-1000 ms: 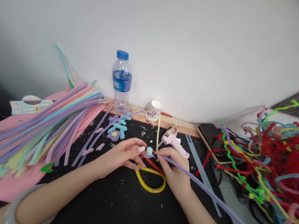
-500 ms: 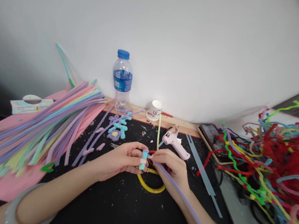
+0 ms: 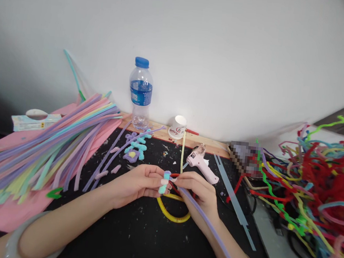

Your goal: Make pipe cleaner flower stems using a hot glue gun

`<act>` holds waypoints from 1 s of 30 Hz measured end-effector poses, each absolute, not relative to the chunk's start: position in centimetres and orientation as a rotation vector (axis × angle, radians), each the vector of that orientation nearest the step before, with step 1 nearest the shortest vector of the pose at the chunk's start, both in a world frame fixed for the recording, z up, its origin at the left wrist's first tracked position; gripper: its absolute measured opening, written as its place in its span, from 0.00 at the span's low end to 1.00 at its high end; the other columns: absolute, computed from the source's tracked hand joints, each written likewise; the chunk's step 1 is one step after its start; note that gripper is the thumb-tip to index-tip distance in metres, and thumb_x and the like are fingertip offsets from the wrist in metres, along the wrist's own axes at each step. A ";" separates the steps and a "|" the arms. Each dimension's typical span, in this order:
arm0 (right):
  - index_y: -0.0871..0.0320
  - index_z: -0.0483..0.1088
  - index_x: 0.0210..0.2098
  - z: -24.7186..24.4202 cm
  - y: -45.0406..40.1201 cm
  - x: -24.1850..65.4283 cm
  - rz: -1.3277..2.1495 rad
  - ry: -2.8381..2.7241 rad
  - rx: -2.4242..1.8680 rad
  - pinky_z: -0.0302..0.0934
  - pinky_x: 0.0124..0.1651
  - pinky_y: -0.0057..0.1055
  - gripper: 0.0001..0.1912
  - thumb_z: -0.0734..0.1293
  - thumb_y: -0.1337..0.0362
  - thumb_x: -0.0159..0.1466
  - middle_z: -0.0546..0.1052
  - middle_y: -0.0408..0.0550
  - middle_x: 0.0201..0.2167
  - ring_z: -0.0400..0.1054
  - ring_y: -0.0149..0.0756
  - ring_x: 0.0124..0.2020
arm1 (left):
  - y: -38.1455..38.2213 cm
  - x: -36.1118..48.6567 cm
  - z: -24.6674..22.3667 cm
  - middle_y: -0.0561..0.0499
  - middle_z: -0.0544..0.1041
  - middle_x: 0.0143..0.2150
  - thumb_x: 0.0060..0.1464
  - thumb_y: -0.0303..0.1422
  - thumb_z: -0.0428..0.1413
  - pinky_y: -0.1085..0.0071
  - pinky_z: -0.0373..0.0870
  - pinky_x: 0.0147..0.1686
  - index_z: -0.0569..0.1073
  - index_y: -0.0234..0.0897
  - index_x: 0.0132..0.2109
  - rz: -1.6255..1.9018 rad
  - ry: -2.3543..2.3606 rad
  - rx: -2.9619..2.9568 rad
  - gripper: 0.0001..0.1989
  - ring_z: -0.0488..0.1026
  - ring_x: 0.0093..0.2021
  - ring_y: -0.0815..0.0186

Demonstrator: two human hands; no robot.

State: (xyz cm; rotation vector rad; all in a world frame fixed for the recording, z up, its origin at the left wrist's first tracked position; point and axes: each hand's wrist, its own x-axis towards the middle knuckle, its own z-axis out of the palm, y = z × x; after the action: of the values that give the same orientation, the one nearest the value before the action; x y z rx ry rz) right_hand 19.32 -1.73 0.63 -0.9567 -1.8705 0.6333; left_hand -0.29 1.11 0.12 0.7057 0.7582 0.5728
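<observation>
Between thumb and fingers, my left hand (image 3: 142,182) pinches a small turquoise pipe-cleaner piece (image 3: 162,189) with a bit of purple at its top. My right hand (image 3: 198,192) grips a long purple pipe cleaner (image 3: 208,221) close to that piece; its free length trails down over my right forearm. The purple end meets the top of the turquoise piece, though the fingers partly cover the join. Below my hands lies a yellow loop (image 3: 171,218) on the black mat (image 3: 137,239). Something red shows behind my fingertips.
A pink glue gun (image 3: 202,164), a paper cup (image 3: 178,127) and a water bottle (image 3: 140,95) stand or lie behind my hands. Pastel pipe cleaners (image 3: 51,146) are heaped left; a tangled colourful pile (image 3: 322,180) fills the right. Turquoise-and-purple shapes (image 3: 138,146) lie at the back.
The purple at the top of the turquoise piece shows more, and my left fingers have shifted slightly around it. My right hand is almost where it was.
</observation>
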 end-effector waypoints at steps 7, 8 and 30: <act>0.56 0.75 0.35 0.8 -1.8 19.4 0.652 -1.863 -0.972 0.68 0.34 0.31 0.08 0.64 0.70 0.62 0.77 0.51 0.35 0.72 0.36 0.34 | 1.1 -0.3 -0.1 0.53 0.76 0.31 0.47 0.31 0.63 0.73 0.70 0.36 0.71 0.35 0.35 0.608 0.745 0.789 0.09 0.74 0.31 0.71; 0.56 0.75 0.35 0.8 -1.8 19.4 0.653 -1.863 -0.969 0.68 0.34 0.31 0.08 0.64 0.70 0.62 0.77 0.51 0.35 0.72 0.36 0.34 | 1.1 -0.2 -0.1 0.54 0.75 0.31 0.47 0.31 0.63 0.73 0.70 0.36 0.70 0.35 0.35 0.614 0.744 0.794 0.09 0.73 0.31 0.71; 0.61 0.75 0.35 0.5 -1.6 19.3 0.659 -1.890 -0.929 0.65 0.32 0.30 0.07 0.65 0.73 0.61 0.75 0.52 0.34 0.70 0.34 0.32 | 0.9 0.2 0.3 0.54 0.73 0.28 0.50 0.35 0.60 0.78 0.68 0.27 0.70 0.33 0.33 0.697 0.864 0.978 0.10 0.71 0.25 0.74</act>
State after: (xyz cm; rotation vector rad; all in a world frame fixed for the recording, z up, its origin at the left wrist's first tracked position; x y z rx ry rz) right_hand 19.26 -1.60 0.49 -0.9289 -1.8904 0.6586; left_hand 0.16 0.90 0.32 0.9779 0.8642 0.6974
